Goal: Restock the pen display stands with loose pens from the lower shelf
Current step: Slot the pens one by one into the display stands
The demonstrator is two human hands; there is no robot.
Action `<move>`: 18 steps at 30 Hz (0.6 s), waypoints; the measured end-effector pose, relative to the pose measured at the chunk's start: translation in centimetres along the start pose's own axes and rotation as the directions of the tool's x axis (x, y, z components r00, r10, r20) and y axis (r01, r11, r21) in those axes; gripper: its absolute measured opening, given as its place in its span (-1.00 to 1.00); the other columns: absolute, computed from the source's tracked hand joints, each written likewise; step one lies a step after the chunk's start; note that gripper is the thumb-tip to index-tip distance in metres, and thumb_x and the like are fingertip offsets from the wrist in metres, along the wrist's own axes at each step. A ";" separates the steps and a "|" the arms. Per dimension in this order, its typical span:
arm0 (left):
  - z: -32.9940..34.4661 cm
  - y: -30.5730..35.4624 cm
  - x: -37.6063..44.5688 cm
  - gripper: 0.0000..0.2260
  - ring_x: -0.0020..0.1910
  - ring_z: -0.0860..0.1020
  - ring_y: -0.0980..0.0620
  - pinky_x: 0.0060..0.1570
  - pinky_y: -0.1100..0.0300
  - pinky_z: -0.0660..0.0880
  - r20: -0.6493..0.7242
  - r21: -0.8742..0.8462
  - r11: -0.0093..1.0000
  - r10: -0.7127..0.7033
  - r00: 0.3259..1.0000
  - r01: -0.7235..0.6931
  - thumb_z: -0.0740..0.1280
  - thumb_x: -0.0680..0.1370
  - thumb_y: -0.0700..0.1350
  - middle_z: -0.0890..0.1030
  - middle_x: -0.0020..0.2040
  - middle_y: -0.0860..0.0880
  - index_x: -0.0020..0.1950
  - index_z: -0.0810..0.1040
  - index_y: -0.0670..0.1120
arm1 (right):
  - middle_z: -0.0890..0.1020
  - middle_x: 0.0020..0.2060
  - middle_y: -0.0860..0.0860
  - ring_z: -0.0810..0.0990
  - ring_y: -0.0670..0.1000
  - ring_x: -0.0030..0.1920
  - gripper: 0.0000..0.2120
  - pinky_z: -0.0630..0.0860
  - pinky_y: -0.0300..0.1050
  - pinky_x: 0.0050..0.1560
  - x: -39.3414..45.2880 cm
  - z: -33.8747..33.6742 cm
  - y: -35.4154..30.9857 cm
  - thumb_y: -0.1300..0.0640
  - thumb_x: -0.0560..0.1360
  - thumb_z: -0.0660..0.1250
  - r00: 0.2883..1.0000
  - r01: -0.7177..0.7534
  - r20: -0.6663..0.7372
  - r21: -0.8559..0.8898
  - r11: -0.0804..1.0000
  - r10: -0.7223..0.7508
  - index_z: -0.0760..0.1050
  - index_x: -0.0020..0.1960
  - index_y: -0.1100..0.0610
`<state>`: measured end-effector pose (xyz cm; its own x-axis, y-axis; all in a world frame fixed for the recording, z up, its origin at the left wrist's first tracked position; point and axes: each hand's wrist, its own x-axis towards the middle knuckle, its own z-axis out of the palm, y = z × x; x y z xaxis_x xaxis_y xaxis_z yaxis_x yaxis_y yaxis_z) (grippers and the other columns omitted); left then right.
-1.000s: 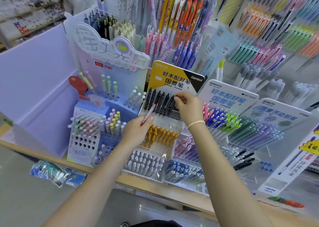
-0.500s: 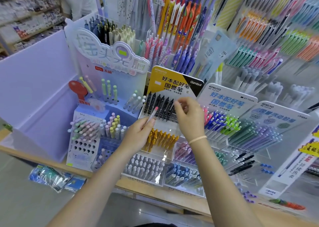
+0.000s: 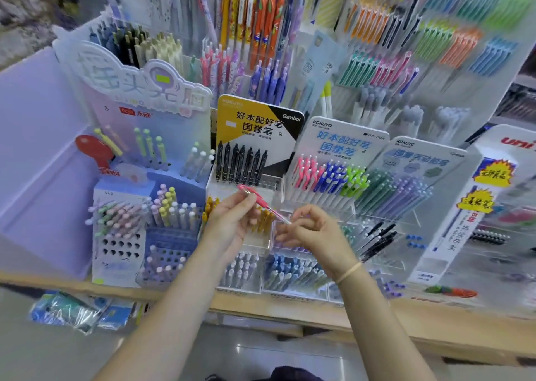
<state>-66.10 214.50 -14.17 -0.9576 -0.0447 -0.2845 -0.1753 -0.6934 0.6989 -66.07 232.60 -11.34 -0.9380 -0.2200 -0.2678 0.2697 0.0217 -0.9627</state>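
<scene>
While a pink pen [image 3: 262, 203] slants in front of the display stands, the left hand [image 3: 232, 224] pinches its upper end between curled fingers; the right hand [image 3: 311, 230], fingers loosely curled, meets its clear tip, though a firm grip cannot be confirmed. Behind, the yellow-and-black stand [image 3: 255, 125] holds a row of black pens [image 3: 240, 163]. Beside it, the white stand [image 3: 342, 140] holds pink, blue and green pens [image 3: 327, 177].

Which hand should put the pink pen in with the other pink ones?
Probably the right hand: it's nearer the pink pens, and its fingers already reach the pink pen the left hand holds.
</scene>
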 end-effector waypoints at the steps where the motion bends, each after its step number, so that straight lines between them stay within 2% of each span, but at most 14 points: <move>1: 0.5 -0.4 -0.1 -0.87 -0.30 0.59 0.07 -0.36 0.29 0.51 0.026 -0.006 1.000 -0.024 0.999 0.024 0.39 0.48 -0.23 0.65 -0.24 -0.05 0.02 0.62 -0.14 | 0.65 -0.14 0.37 0.70 0.19 -0.16 -0.82 0.65 -0.07 -0.19 -0.5 -0.3 0.5 0.50 0.48 0.33 1.000 0.014 0.017 -0.024 1.000 -0.014 0.44 -0.04 0.27; 4: 2.2 -1.7 -0.9 -0.76 -0.22 0.64 0.02 -0.16 0.15 0.62 0.094 0.079 0.995 -0.070 0.993 0.063 0.40 0.43 -0.17 0.68 -0.18 -0.07 0.09 0.64 -0.13 | 0.65 -0.21 0.22 0.64 0.08 -0.19 -0.90 0.60 -0.10 -0.09 -1.8 -1.7 1.2 0.39 0.48 0.41 0.997 0.081 0.025 -0.147 0.986 -0.078 0.52 -0.08 0.27; 6: 3.5 -2.7 -1.6 -0.69 -0.20 0.65 0.00 -0.11 0.12 0.64 0.133 0.191 0.980 -0.079 0.988 0.053 0.39 0.42 -0.17 0.69 -0.18 -0.08 0.15 0.63 -0.16 | 0.67 -0.20 0.12 0.62 0.04 -0.16 -0.97 0.59 -0.08 -0.03 -2.7 -3.4 0.9 0.30 0.53 0.40 0.990 0.124 -0.039 -0.177 0.976 -0.133 0.60 -0.04 0.25; 7: 4.2 -3.3 -1.9 -0.66 -0.18 0.66 -0.01 -0.10 0.11 0.64 0.154 0.260 0.965 -0.087 0.984 0.045 0.40 0.42 -0.17 0.70 -0.15 -0.09 0.19 0.61 -0.15 | 0.69 -0.15 0.10 0.63 0.04 -0.12 -0.93 0.59 -0.08 -0.04 -3.2 -4.4 0.5 0.26 0.56 0.37 0.985 0.138 -0.076 -0.168 0.976 -0.152 0.62 0.00 0.20; 10: 6.4 -5.2 -2.7 -0.70 -0.15 0.66 -0.03 -0.10 0.13 0.61 0.235 0.447 0.894 -0.128 0.964 0.010 0.41 0.49 -0.27 0.70 -0.09 -0.14 0.20 0.55 -0.10 | 0.71 -0.08 0.03 0.62 -0.04 -0.13 -0.85 0.53 -0.17 -0.14 -4.9 -7.4 -0.9 0.20 0.60 0.31 0.975 0.186 -0.095 -0.147 0.972 -0.201 0.64 0.10 0.11; 12: 8.1 -7.0 -3.1 -0.75 -0.13 0.65 -0.03 -0.01 0.08 0.59 0.290 0.540 0.842 -0.157 0.944 -0.025 0.38 0.55 -0.32 0.70 -0.09 -0.14 0.19 0.51 -0.11 | 0.69 -0.22 -0.07 0.57 -0.13 -0.25 -0.83 0.45 -0.24 -0.24 -6.1 -9.6 -1.1 0.25 0.60 0.29 0.973 0.206 -0.084 -0.110 0.972 -0.216 0.63 0.11 0.14; 14: 10.1 -9.3 -3.6 -0.77 -0.19 0.65 0.04 -0.06 0.16 0.58 0.358 0.586 0.807 -0.182 0.916 -0.069 0.35 0.56 -0.34 0.71 -0.15 -0.09 0.18 0.49 -0.14 | 0.65 -0.32 -0.13 0.52 -0.18 -0.36 -0.83 0.40 -0.28 -0.30 -7.4 -12.1 -0.8 0.31 0.59 0.29 0.972 0.216 -0.071 -0.086 0.973 -0.222 0.61 0.09 0.17; 18: 16.0 -15.3 -4.7 -0.79 -0.29 0.65 0.13 -0.21 0.30 0.56 0.430 0.609 0.788 -0.234 0.872 -0.089 0.29 0.57 -0.41 0.71 -0.26 -0.03 0.11 0.47 -0.14 | 0.68 -0.22 -0.01 0.55 -0.13 -0.32 -0.85 0.46 -0.23 -0.24 -10.3 -19.9 0.8 0.32 0.56 0.33 0.970 0.209 -0.108 -0.073 0.975 -0.216 0.63 0.03 0.16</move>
<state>-62.53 236.81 -13.01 -0.8922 0.4326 -0.1297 -0.1925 -0.1046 0.9757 -60.55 254.32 -10.13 -0.9921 -0.1126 -0.0559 0.0510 0.0461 -0.9976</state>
